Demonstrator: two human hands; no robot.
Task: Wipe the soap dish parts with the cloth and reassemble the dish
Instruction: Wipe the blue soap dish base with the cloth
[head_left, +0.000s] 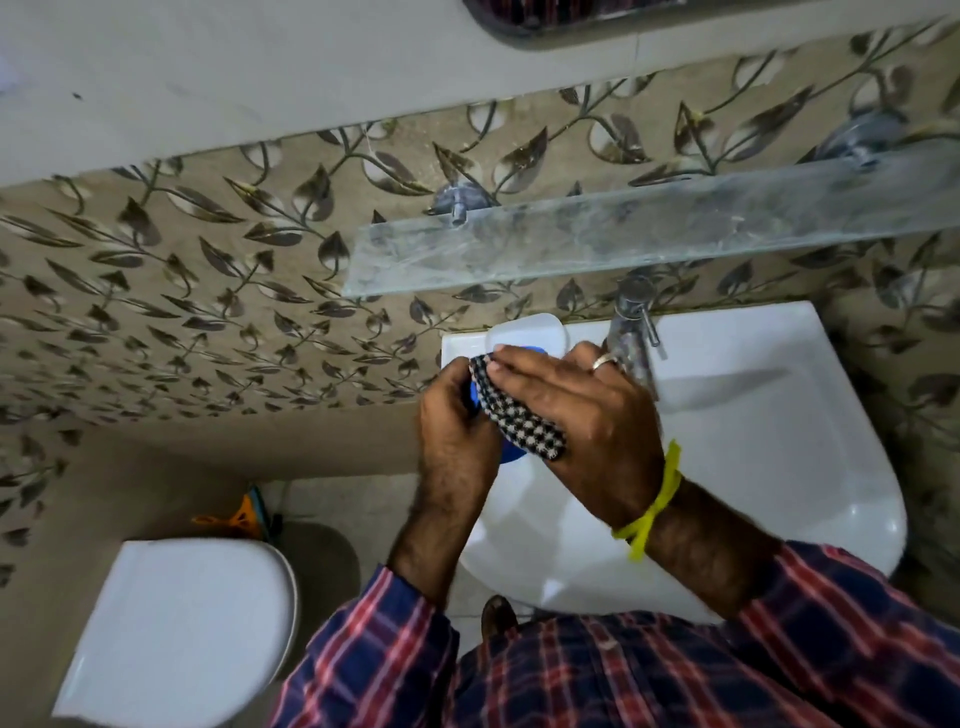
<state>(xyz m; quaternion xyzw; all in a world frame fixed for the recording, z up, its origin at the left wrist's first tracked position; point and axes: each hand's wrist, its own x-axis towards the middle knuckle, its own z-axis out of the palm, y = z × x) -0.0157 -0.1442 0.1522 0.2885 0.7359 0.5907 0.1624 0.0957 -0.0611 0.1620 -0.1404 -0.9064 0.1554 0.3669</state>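
My left hand (457, 415) grips a blue soap dish part (511, 453), which shows only as small blue slivers at its edges. A black-and-white checked cloth (519, 415) lies over that part. My right hand (576, 400) presses flat on the cloth with straight fingers. Both hands are over the left edge of the white sink (779, 415). A clear plastic soap dish part (524, 332) sits on the sink's back left corner, just beyond my fingertips, with more blue visible at its near edge.
A chrome tap (631, 322) stands right of my hands at the sink's back. A glass shelf (623, 239) juts from the leaf-patterned wall above. A white toilet with closed lid (192, 623) is at lower left, with orange items behind it.
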